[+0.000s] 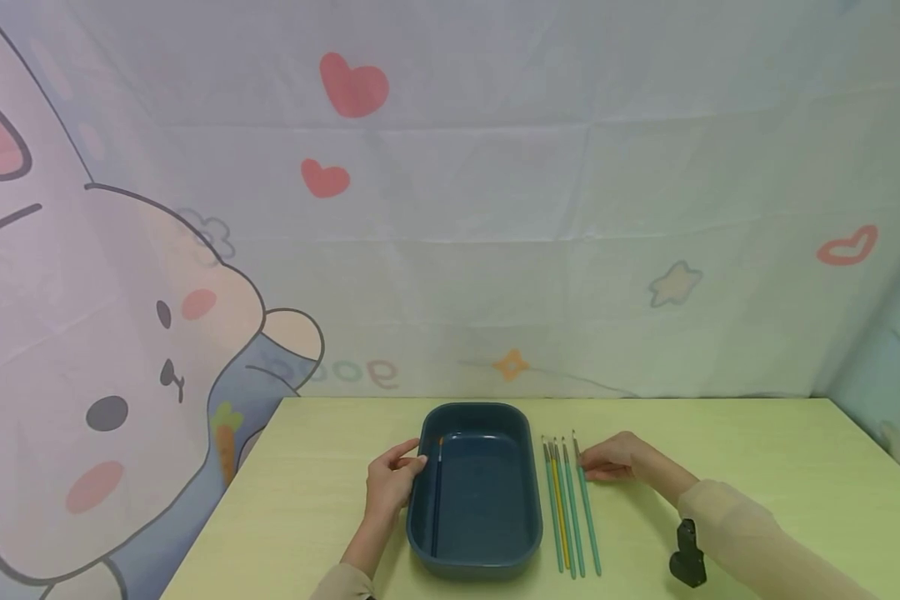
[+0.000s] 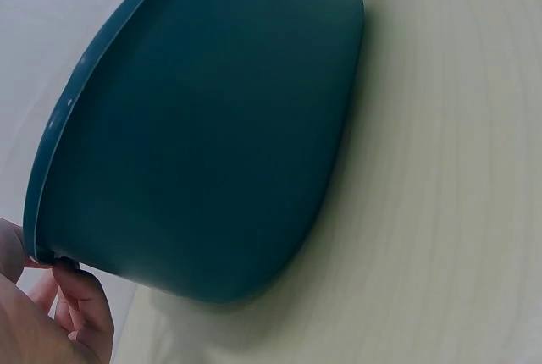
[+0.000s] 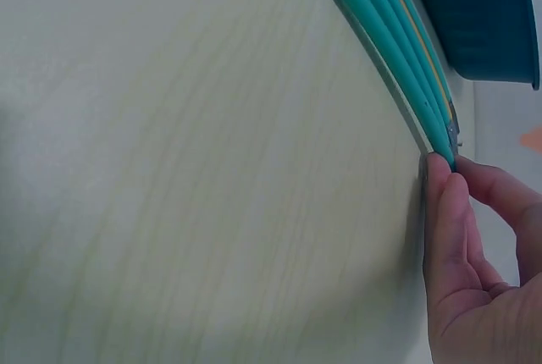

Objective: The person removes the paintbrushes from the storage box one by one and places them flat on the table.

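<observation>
A dark blue rectangular basin (image 1: pixel 491 500) stands on the table. My left hand (image 1: pixel 392 483) grips its left rim, thumb over the edge; in the left wrist view, fingers (image 2: pixel 85 305) curl beneath that rim. Inside, along the left wall, lies a dark blue paintbrush (image 1: pixel 437 508) with an orange tip. Right of the basin, several teal paintbrushes and a yellow paintbrush (image 1: pixel 562 517) lie side by side, bristles pointing away. My right hand (image 1: pixel 621 458) pinches the rightmost teal paintbrush (image 1: pixel 589 525) near its ferrule, between thumb and fingers; its bristle end shows just beyond them.
The pale wood-grain table (image 1: pixel 757 467) extends to both sides. Behind it hangs a printed cloth (image 1: pixel 480 250) with a cartoon rabbit and hearts. A small black device (image 1: pixel 687 554) is strapped at the right sleeve.
</observation>
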The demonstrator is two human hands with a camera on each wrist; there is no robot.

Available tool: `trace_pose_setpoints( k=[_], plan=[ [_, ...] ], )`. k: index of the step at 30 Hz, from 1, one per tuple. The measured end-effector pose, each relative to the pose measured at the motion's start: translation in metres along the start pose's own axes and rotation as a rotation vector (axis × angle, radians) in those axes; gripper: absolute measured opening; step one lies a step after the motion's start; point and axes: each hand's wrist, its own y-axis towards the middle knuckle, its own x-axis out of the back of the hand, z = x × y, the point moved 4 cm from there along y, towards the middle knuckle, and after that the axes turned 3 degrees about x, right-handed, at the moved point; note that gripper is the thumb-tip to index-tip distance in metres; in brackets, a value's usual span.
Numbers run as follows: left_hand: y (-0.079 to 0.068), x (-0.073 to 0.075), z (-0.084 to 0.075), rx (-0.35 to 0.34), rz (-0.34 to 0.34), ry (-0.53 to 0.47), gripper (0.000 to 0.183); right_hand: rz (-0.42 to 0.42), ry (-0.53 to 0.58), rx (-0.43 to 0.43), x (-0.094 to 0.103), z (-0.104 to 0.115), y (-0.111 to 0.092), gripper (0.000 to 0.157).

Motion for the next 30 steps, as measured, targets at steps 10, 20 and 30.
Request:
trace_pose_setpoints(
  k=[10, 20, 30],
  plan=[
    [0.001, 0.000, 0.001, 0.006, 0.004, -0.021, 0.037, 0.045, 0.035, -0.011, 0.001, -0.005, 0.005, 0.017],
    [0.003, 0.001, 0.003, 0.019, -0.004, -0.017, 0.035, -0.049, 0.022, -0.038, -0.003, -0.008, 0.005, 0.028],
    [0.004, 0.001, 0.002, 0.024, -0.004, -0.024, 0.034, -0.054, 0.000, -0.049, -0.004, -0.010, 0.008, 0.036]
  ],
)
